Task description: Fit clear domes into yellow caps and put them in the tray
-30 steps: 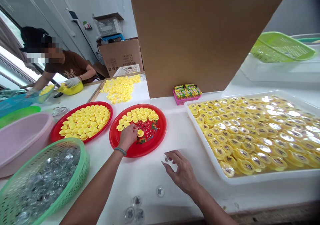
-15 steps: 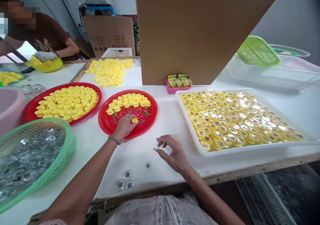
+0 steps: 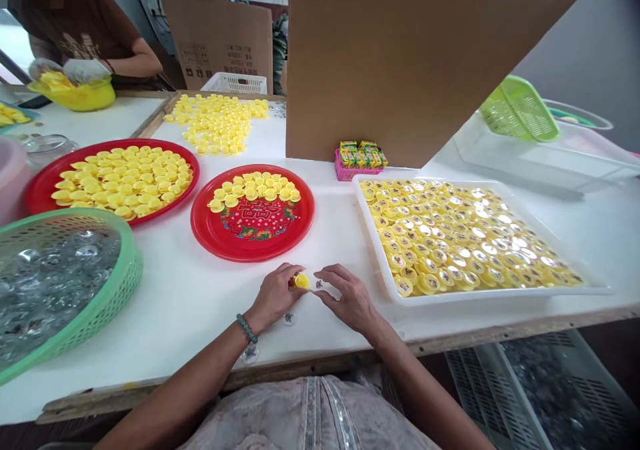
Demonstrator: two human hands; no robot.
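My left hand pinches a small round yellow plastic piece in front of the nearer red plate. Just to its right, my right hand holds a clear round cap with a dark print between thumb and fingers. The two pieces face each other, close together; whether they touch I cannot tell. Below my left hand lies a loose clear cap, and another cap shows beside my left wrist. Several yellow pieces are gathered along the far side of the plate.
A white tray full of capped yellow pieces stands at right. At left are a green basket of clear caps and another red plate of yellow pieces. A pink basket stands before a cardboard sheet. A co-worker's gloved hands are over a yellow bowl.
My left hand has come back from the red plate with the yellow piece, to beside my right hand. The view has shifted. Both of the co-worker's gloved hands now show at the yellow bowl.
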